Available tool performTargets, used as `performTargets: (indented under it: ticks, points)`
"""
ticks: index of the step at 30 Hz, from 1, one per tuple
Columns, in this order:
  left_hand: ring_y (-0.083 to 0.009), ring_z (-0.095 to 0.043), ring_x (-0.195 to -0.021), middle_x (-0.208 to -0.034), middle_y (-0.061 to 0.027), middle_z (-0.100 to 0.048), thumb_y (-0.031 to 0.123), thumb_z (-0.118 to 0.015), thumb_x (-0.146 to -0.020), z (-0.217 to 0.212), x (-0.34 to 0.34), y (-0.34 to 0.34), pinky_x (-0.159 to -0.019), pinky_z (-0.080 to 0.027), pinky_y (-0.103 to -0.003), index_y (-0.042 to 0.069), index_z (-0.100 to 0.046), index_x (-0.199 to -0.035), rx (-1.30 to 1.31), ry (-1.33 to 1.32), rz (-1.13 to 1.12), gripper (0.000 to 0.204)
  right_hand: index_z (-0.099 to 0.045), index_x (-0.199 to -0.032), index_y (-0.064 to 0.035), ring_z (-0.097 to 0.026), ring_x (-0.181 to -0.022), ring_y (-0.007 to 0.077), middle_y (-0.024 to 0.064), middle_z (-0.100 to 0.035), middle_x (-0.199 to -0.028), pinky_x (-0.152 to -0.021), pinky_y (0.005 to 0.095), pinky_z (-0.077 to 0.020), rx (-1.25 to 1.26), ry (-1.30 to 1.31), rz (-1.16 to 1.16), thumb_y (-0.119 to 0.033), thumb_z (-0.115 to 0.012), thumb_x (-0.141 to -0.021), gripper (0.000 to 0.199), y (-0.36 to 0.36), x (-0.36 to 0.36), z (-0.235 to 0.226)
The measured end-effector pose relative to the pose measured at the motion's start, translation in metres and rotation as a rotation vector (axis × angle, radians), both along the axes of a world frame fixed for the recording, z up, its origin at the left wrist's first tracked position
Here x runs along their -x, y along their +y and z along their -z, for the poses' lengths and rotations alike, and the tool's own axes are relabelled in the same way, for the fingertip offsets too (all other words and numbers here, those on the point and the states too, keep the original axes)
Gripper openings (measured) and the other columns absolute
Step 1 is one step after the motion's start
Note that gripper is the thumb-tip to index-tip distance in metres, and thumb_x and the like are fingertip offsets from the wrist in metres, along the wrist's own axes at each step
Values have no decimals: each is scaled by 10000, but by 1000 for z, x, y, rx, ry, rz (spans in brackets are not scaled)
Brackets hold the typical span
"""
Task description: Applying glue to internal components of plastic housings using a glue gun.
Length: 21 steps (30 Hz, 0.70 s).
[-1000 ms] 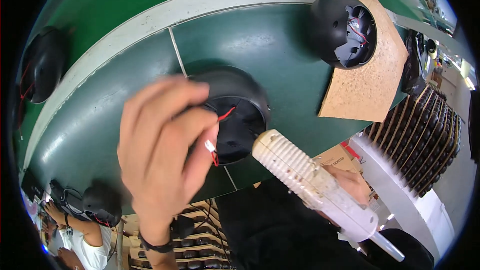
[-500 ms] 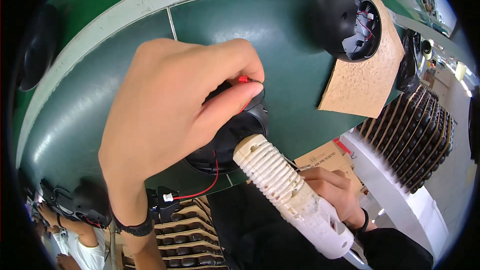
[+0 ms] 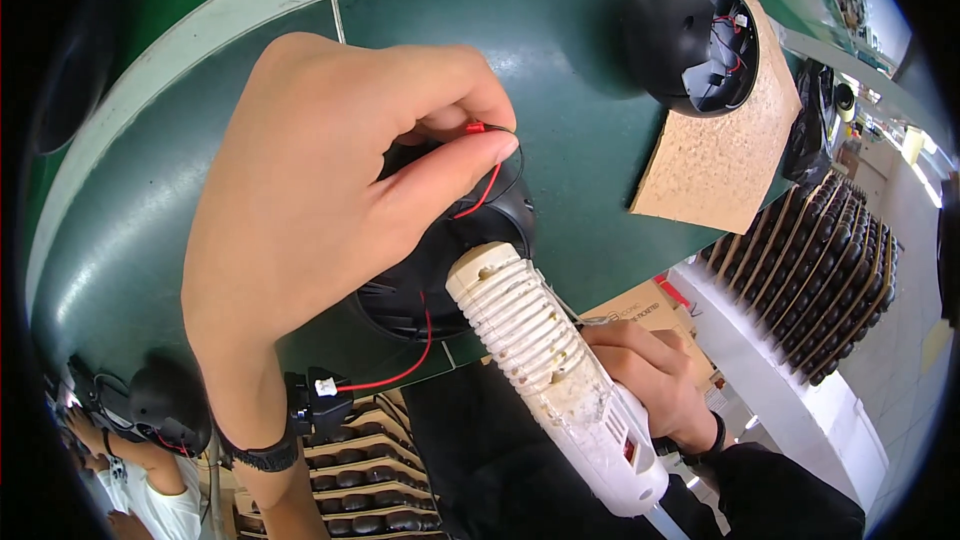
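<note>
My left hand [image 3: 310,190] is closed in a pinch on a small red connector [image 3: 475,127] with red and black wires. Below its fingers sits a round black plastic housing [image 3: 440,255], partly hidden by that hand; the thin wires run down into it. Another red lead [image 3: 428,342] leaves the housing's near side and ends in a white plug [image 3: 325,387]. My right hand [image 3: 645,375] is wrapped round a white hot glue gun [image 3: 555,370], whose ribbed front end reaches over the housing's right edge. The gun's nozzle tip is hidden.
On the green table [image 3: 575,60], another black round housing [image 3: 690,40] with wires inside rests on a brown board [image 3: 715,175] at the far right. Stacked layers of black parts [image 3: 810,270] stand beyond the table. At lower left, a co-worker's arm [image 3: 160,455] is beside a black housing [image 3: 172,405].
My left hand has risen slightly with the connector, and more of the red wire shows below it. The glue gun has shifted a little left and turned slightly in my right hand.
</note>
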<state>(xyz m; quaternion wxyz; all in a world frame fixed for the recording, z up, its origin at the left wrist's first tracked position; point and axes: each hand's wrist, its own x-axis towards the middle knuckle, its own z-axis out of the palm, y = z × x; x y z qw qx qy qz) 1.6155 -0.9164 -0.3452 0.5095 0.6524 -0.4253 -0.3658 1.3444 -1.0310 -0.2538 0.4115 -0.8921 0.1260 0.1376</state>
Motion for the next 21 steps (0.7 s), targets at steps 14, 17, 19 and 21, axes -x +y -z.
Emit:
performTargets:
  ticks: [14, 17, 19, 21]
  points:
    - [-135, -596, -712, -826, -67, -685, -26, -776, -764, -16, -12, 25, -611, -437, -262, 8, -716, -883, -41, -173, -51, 137, -673, -988, -8, -692, -703, 218, 111, -673, -926, -560, 327, -563, -32, 57, 26, -136, -773, -784, 261, -1, -2, -5]
    - [-141, -555, -726, -824, -59, -657, -32, -777, -720, -21, -19, 45, -602, -393, -264, 30, -728, -879, -70, -125, -10, 178, -680, -983, -8, -693, -701, 220, 113, -674, -925, -569, 329, -564, -34, 60, 36, -139, -769, -792, 248, -3, -2, -7]
    - [-150, -558, -739, -831, -64, -652, -34, -771, -704, -19, -20, 56, -610, -397, -269, 34, -729, -879, -65, -68, 15, 193, -682, -983, -8, -693, -699, 225, 115, -673, -925, -575, 331, -565, -33, 56, 46, -142, -767, -796, 245, -3, -2, -8]
    - [-154, -560, -745, -838, -68, -649, -33, -771, -696, -16, -19, 64, -616, -401, -270, 36, -728, -880, -73, -64, 26, 201, -682, -986, -8, -692, -697, 231, 116, -672, -924, -581, 334, -566, -25, 55, 52, -145, -766, -798, 247, -3, -3, -9]
